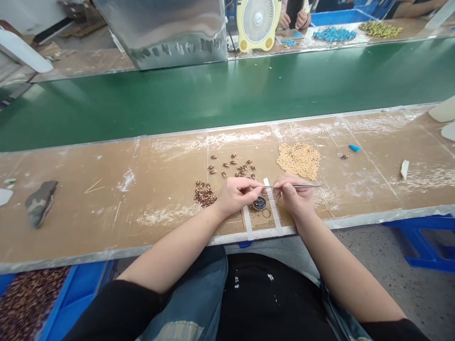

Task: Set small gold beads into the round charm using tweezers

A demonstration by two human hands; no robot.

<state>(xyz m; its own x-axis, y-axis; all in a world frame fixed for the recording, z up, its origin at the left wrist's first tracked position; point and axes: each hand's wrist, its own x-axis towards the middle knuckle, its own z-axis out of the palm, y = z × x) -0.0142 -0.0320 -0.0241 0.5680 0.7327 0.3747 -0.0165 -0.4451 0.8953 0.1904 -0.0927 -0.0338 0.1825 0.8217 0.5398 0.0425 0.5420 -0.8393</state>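
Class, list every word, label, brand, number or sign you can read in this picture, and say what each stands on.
None can be read.
Fan: a small mark at the hub, too small and blurred to read.
Black garment: white marks on it; no legible letters, and I cannot tell print from stain.
Tool and pot: no readable text.
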